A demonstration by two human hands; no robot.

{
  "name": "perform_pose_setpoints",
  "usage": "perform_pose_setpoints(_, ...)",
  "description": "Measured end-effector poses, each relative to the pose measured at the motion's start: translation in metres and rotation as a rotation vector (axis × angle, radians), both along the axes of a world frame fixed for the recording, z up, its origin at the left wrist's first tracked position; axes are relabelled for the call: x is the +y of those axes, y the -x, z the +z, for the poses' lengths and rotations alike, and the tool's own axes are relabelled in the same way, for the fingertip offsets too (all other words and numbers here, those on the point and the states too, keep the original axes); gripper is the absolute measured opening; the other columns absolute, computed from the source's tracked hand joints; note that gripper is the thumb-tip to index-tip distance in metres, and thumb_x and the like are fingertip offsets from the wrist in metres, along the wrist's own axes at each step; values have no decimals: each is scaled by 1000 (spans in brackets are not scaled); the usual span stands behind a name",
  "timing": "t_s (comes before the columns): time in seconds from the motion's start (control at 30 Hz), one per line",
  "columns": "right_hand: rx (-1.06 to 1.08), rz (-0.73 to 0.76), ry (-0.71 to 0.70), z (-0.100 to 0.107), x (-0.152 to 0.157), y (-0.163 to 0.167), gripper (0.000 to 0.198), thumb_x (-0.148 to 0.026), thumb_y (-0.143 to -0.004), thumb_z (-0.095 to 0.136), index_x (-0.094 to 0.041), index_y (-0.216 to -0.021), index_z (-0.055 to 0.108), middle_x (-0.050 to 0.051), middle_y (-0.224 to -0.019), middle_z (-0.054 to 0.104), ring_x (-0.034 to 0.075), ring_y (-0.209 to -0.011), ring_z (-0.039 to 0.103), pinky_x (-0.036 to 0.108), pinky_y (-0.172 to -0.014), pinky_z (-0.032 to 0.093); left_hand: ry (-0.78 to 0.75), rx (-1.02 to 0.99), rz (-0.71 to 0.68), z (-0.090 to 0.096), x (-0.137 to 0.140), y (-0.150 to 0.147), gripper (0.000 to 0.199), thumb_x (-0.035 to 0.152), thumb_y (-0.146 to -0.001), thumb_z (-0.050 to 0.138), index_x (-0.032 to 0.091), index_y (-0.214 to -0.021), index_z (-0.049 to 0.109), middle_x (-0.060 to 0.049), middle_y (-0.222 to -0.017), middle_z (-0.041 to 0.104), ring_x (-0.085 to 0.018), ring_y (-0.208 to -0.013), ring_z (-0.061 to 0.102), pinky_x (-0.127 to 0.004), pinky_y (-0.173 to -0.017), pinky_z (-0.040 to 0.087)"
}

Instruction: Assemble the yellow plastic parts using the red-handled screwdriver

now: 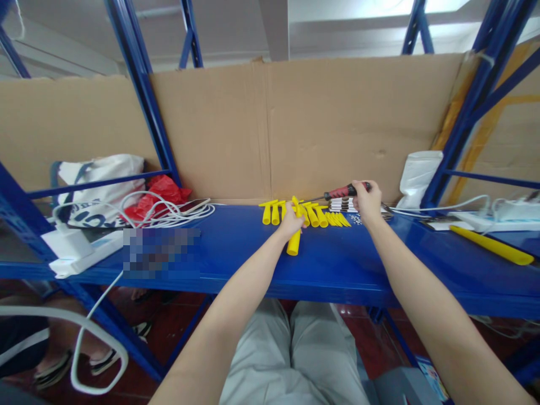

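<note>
My left hand (291, 222) is closed around a yellow plastic piece (294, 243) with a tube-shaped handle and a crosspiece at its top. In my right hand (368, 199) is a screwdriver (341, 192) with a red and black handle. Its thin shaft points left, and the tip reaches the top of the held yellow piece; whether it sits in a screw is too small to tell. Several similar yellow pieces (266, 214) stand in a row behind my left hand. Flat yellow parts (338, 219) lie to their right, beside small loose silvery bits (355, 219).
White-and-brown strips (341, 205) are stacked behind the flat parts. A white pouch (419, 179) leans at right, near a long yellow part (491, 246). Power strips, cables (185, 214), a red bag (158, 194) and a cloth bag (101, 180) occupy the left. Cardboard (337, 118) backs the blue shelf (236, 253).
</note>
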State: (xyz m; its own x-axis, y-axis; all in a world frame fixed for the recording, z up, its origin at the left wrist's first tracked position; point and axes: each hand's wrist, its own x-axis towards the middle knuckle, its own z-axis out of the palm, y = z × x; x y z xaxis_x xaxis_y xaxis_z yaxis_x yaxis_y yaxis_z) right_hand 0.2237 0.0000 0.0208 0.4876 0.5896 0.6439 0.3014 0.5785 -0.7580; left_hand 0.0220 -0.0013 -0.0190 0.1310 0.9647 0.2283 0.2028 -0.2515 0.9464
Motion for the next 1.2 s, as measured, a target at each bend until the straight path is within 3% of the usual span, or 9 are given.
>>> perform_pose_setpoints(0.13,98,49,49,2,-4,5,46,-64,-68,59,-23,-78,42,-6,-53,41,11,-43,40,25,-40,30,9,6,-6,2,-2,0,39,8,-85,48,21,-116,28,6,-73,50,-4,-44,50,-15,-43,42)
perform_pose_setpoints(0.3,77,-41,-6,2,-4,2,46,-65,-69,57,-21,-73,43,-5,-55,42,10,-49,44,24,-43,33,14,-11,-6,2,-3,0,39,8,-85,48,21,-115,27,7,-73,50,-3,-43,49,-13,-42,40)
perform_pose_setpoints(0.47,161,115,47,5,-8,6,44,-62,-65,61,-23,-72,44,-8,-47,39,9,-38,37,23,-34,25,17,12,-16,3,-2,2,42,9,-84,49,21,-117,27,4,-77,54,-6,-46,53,-18,-47,46)
perform_pose_setpoints(0.67,144,116,61,5,-12,8,52,-70,-63,60,-24,-66,37,-9,-40,31,8,-34,32,24,-32,21,5,3,-11,1,0,2,42,8,-84,49,21,-116,26,5,-75,52,-5,-45,52,-16,-45,45)
perform_pose_setpoints(0.83,215,125,132,10,-15,10,45,-59,-62,67,-24,-71,40,-9,-42,36,9,-34,34,24,-33,23,-6,-15,-15,1,0,1,41,7,-83,49,22,-115,27,7,-74,50,-3,-43,49,-13,-41,41)
perform_pose_setpoints(0.93,219,146,130,8,-12,8,44,-61,-64,64,-23,-73,43,-6,-47,42,10,-37,37,25,-34,25,-9,-16,-21,1,0,1,42,6,-82,49,21,-114,27,6,-76,50,-3,-42,48,-14,-40,40)
perform_pose_setpoints(1.07,143,87,61,2,-4,1,49,-68,-66,59,-22,-72,46,-5,-48,39,11,-44,42,26,-38,31,-8,-22,-19,1,1,1,43,7,-82,50,21,-116,27,4,-79,53,-3,-44,49,-15,-43,42)
perform_pose_setpoints(1.2,177,75,93,2,-3,0,45,-62,-65,63,-23,-69,42,-7,-45,35,10,-40,39,25,-37,29,-10,-12,-15,0,2,2,44,6,-82,50,21,-117,27,4,-80,53,-4,-44,49,-16,-43,41)
